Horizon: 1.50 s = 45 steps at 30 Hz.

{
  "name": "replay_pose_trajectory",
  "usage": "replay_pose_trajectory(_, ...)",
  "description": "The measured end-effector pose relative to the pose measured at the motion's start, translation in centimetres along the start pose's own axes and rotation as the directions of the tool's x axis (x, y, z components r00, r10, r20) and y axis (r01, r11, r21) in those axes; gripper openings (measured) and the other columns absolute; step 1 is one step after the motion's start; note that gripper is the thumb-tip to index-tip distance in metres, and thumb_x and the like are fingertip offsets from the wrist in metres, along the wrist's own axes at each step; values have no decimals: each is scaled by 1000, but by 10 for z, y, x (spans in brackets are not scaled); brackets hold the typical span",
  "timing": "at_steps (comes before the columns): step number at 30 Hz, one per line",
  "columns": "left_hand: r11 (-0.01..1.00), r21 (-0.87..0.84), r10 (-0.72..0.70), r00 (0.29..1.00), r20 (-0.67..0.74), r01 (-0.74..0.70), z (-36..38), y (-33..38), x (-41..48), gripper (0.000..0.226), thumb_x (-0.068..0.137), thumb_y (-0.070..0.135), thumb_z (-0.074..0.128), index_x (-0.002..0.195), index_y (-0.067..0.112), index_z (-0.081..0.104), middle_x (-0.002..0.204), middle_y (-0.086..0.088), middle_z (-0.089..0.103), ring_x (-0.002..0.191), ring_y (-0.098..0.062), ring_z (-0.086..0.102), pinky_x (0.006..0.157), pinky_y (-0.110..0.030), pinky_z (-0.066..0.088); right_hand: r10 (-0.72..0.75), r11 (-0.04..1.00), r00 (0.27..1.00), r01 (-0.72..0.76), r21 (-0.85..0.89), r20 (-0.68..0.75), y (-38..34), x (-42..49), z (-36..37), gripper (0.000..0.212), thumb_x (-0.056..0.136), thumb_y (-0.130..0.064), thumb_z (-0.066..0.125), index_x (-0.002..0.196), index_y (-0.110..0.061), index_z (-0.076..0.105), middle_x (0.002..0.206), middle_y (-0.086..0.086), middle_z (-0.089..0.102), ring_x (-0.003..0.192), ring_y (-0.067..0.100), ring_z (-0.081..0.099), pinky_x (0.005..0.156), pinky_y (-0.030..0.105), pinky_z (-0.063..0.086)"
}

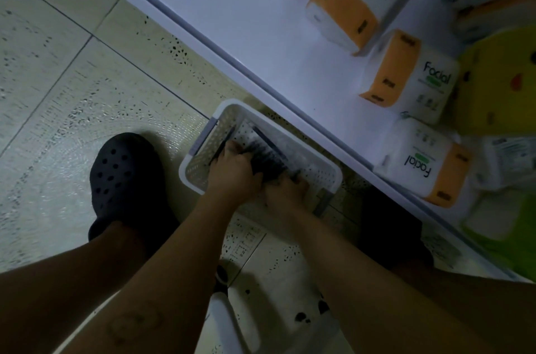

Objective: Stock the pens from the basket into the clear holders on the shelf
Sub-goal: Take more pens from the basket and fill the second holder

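Pickup step: gathering pens (268, 160) from basket (185, 176) on floor (72, 92).
Left hand (232, 172) and right hand (285, 194) both curl round pens; next, lift bundle to shelf (232, 20), holders not in view.

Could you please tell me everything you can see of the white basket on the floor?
The basket is white, rectangular, plastic-looking, with rounded corners, perforated walls and bottom, and grey handles at two ends. It sits on the tiled floor beside the shelf edge. Dark pens lie inside; the left hand and right hand reach among them.
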<state>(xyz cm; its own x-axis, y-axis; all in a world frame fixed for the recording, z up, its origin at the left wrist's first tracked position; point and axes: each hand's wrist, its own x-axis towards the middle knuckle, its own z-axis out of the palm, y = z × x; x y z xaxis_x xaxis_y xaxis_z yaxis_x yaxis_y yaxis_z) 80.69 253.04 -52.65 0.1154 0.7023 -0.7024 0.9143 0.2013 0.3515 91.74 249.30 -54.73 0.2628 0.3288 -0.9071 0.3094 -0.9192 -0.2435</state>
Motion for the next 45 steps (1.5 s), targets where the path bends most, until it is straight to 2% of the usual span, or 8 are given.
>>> replay_pose_trajectory(5,976,-218,-59,986,-154,25,-4,2,-6,26,94,12,53,117,12,66,122,-11,61,103,-24,60,88,-35,52,-37,999,976,33,-20,-217,5,2,0,34,84,-7,58,117,-2,53,138,16,41,113,37,52,98,47,49)
replay_pose_trajectory(9,941,-332,-91,992,-81,60,-11,4,-11,32,94,4,53,121,17,64,118,-9,66,103,-23,63,84,-27,50,-117,993,937,112,-34,-328,4,-2,-7,23,91,-8,59,112,1,64,117,19,59,91,23,58,81,28,48)
replay_pose_trajectory(13,907,-420,-36,999,-19,25,-22,15,-18,76,84,-4,58,147,29,32,128,-14,59,110,-28,61,89,-38,54,-53,996,921,75,41,-385,-1,-8,-12,20,92,-4,54,109,2,64,111,17,64,93,27,62,77,26,48)
replay_pose_trajectory(17,840,-543,12,999,48,16,-24,25,-23,101,83,-1,64,153,34,1,110,-14,62,89,-24,61,69,-35,54,73,967,959,-1,254,-273,-6,-19,-16,37,89,-3,58,125,-3,50,118,12,60,102,30,62,88,48,56)
replay_pose_trajectory(20,851,-524,58,998,16,-41,-26,30,-30,78,83,10,68,146,28,26,118,-11,62,105,-27,61,88,-39,54,-78,972,969,126,198,-236,-9,-35,-28,67,87,-5,59,146,-15,28,128,7,53,113,29,57,92,48,54)
replay_pose_trajectory(23,809,-586,85,996,32,-50,-37,33,-40,51,82,5,66,124,24,44,107,-9,65,92,-27,65,77,-42,58,-249,967,953,255,17,-173,-8,-51,-48,73,89,-5,59,150,-23,23,134,8,51,118,28,53,94,39,51)
replay_pose_trajectory(39,743,-571,251,937,-244,-348,-92,84,-128,39,92,15,63,129,26,56,80,-10,66,65,-18,60,57,-22,49,-534,820,798,569,57,-280,-24,-166,-108,16,97,-16,57,112,-18,60,91,8,66,60,19,63,52,29,53)
replay_pose_trajectory(45,733,-520,310,896,-319,-439,-113,113,-166,38,94,12,59,129,24,50,85,-12,72,69,-17,66,50,-20,46,-676,711,643,697,-92,-359,-20,-212,-138,36,104,-24,41,136,-15,55,127,6,63,104,17,60,92,34,49)
